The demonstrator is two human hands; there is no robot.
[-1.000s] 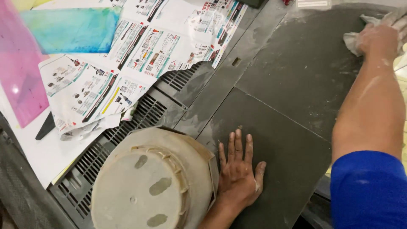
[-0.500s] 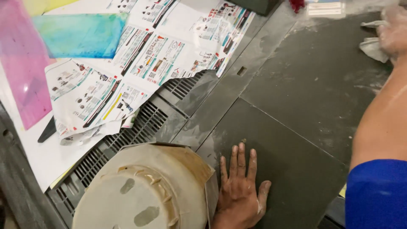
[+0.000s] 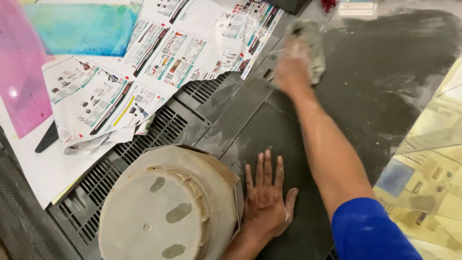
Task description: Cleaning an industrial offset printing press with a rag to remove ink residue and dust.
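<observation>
Right hand [image 3: 292, 65] clenched around grey rag [image 3: 312, 43], pressed on dark panel [image 3: 385, 72] near its left edge. Left hand [image 3: 265, 197] flat, fingers spread, holding nothing. Dusty white smears remain across panel; wiping looks partway done.

Head camera looks steeply down, close above the dark panel [image 3: 385, 82].

white label [image 3: 356, 7] top edge, perhaps striped
</observation>
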